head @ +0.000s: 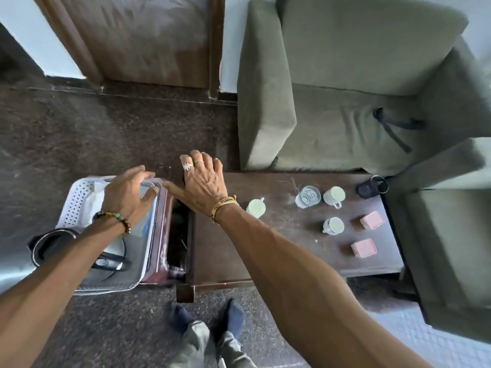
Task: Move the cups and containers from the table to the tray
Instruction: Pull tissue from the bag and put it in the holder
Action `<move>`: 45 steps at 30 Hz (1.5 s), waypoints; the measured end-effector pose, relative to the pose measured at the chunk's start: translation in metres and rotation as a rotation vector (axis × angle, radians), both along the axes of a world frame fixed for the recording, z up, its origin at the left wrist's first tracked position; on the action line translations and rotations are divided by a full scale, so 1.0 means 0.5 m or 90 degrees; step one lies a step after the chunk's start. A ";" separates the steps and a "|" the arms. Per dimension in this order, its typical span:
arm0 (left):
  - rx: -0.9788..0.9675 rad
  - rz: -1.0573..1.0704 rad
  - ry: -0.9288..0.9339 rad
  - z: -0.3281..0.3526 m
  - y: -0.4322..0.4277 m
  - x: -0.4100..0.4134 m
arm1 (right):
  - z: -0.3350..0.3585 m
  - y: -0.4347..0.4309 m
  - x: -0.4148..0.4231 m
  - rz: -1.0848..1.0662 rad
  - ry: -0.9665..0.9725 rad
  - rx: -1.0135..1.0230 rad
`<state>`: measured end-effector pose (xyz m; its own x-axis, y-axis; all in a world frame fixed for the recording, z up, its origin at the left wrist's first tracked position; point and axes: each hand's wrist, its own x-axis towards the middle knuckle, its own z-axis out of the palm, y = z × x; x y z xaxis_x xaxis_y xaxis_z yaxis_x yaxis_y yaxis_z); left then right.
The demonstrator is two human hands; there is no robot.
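Head view. Left grip arched over a clear glass inside the white tray; hold unclear. Right grip flat, empty, on the counter edge. Far right on the counter: white cups, second glass, pink containers. Risk: knocking the glass over, with the kettle crowding the tray.

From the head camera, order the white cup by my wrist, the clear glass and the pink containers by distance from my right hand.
1. The white cup, just beside the right hand.
2. The clear glass, farther right.
3. The rear pink container and front pink container, right end; too close to call.
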<state>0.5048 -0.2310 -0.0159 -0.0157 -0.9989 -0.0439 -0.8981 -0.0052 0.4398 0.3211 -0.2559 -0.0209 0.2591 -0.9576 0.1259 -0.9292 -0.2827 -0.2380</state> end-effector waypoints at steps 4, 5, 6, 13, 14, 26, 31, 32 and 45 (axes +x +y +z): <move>-0.010 -0.001 -0.010 0.003 0.012 -0.031 | 0.013 0.005 -0.040 -0.005 -0.009 0.025; -0.009 -0.001 -0.016 0.001 0.017 -0.034 | 0.015 0.007 -0.044 -0.001 -0.008 0.027; -0.005 0.002 -0.021 -0.003 0.020 -0.037 | 0.016 0.006 -0.048 0.003 -0.005 0.027; 0.016 0.081 -0.006 -0.013 0.042 0.004 | 0.012 0.003 0.006 0.057 -0.017 0.030; 0.024 0.090 -0.005 -0.014 0.042 0.010 | 0.009 0.002 0.019 0.066 -0.020 0.039; 0.237 0.217 0.035 -0.066 -0.060 0.225 | -0.087 -0.052 0.210 0.064 -0.023 0.274; 0.340 0.200 0.013 -0.128 -0.108 0.272 | -0.153 -0.079 0.274 0.029 -0.058 0.373; 0.359 0.196 0.003 -0.145 -0.119 0.281 | -0.168 -0.086 0.287 0.018 -0.064 0.393; 0.492 0.332 0.064 -0.293 -0.216 0.323 | -0.331 -0.124 0.418 -0.430 -0.327 0.583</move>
<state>0.6661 -0.3392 -0.1625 0.3868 -0.5752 -0.7208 -0.6575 -0.7200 0.2217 0.5302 -0.3179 -0.1861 -0.1995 -0.6689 -0.7161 -0.5653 0.6755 -0.4734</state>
